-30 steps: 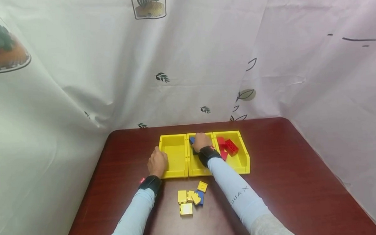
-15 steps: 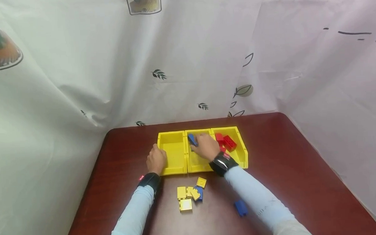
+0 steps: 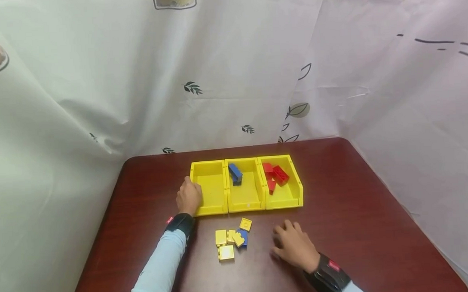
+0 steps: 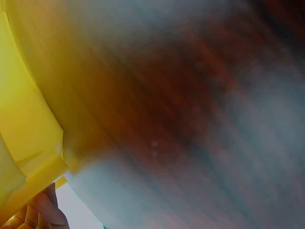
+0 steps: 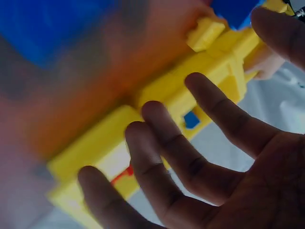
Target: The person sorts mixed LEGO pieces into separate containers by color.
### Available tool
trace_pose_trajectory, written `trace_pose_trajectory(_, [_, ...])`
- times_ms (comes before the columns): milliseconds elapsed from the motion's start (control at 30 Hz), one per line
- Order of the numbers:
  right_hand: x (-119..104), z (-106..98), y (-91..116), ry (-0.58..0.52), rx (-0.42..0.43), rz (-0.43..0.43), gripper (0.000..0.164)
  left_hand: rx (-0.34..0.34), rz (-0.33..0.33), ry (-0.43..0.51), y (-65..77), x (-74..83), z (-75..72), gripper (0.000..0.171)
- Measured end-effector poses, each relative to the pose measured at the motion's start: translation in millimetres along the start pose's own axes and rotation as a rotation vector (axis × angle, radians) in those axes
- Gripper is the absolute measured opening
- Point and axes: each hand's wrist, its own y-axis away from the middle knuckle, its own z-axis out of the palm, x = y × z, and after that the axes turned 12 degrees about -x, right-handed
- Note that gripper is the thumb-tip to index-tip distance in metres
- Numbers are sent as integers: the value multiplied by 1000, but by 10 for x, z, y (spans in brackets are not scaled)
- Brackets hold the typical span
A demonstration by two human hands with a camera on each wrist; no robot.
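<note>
Three yellow bins stand side by side. My left hand grips the outer wall of the left bin; in the left wrist view its curled fingers show at the bin's corner. Blue toy bricks lie in the middle bin, and red bricks in the right bin. My right hand hovers low over the table with fingers spread and nothing between them. A blurred blue brick appears close by in the right wrist view; the hand hides it from the head view.
In front of the bins lies a loose group of several yellow bricks with one blue brick among them. The dark red table meets a hanging white cloth at its back and sides.
My right hand has left the middle bin, where a blue brick now rests on another, and moved back and right over the table. My left hand stays at the left bin.
</note>
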Motion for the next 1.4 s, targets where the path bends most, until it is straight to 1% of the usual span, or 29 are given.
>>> trace_pose_trajectory(67, [82, 92, 107, -31, -24, 34, 49, -8, 0, -11, -13, -8, 12, 39])
trace_pose_trajectory(133, [156, 192, 178, -48, -12, 36, 45, -10, -5, -16, -22, -11, 19, 40])
trace_pose_trajectory(267, [250, 367, 228, -52, 79, 1, 29, -13, -17, -3, -19, -8, 8, 41])
trace_pose_trajectory(367, [282, 437, 228, -42, 132, -15, 21, -16, -17, -2, -18, -1, -2, 40])
trace_pose_trajectory(633, [282, 438, 237, -6, 177, -21, 20, -20, -18, -7, -24, 5, -5, 41])
trace_pose_trajectory(867, [274, 416, 245, -30, 177, -32, 20, -9, -18, -1, -12, -8, 17, 40])
trace_pose_trajectory(967, [228, 345, 234, -77, 142, -42, 21, -12, -17, -1, 0, -2, 13, 40])
trace_pose_trajectory(1033, [155, 253, 195, -108, 107, -49, 22, -11, -14, -2, 7, 1, 0, 39])
trace_pose_trajectory(1100, [49, 136, 133, -131, 105, -85, 23, -2, -11, -6, 12, -2, -6, 39])
trace_pose_trajectory(1167, [-77, 4, 32, -151, 146, -139, 22, -1, -11, -3, 18, -10, -9, 39])
trace_pose_trajectory(1267, [-270, -216, -179, -184, 256, -242, 24, -8, -14, 10, 24, -22, -1, 38])
trace_pose_trajectory(1333, [-395, -372, -382, -211, 299, -281, 25, -16, -13, 17, 17, -24, 2, 39])
trace_pose_trajectory(1400, [-518, -520, -627, -225, 306, -303, 25, -13, -11, 13, 3, -22, 5, 38])
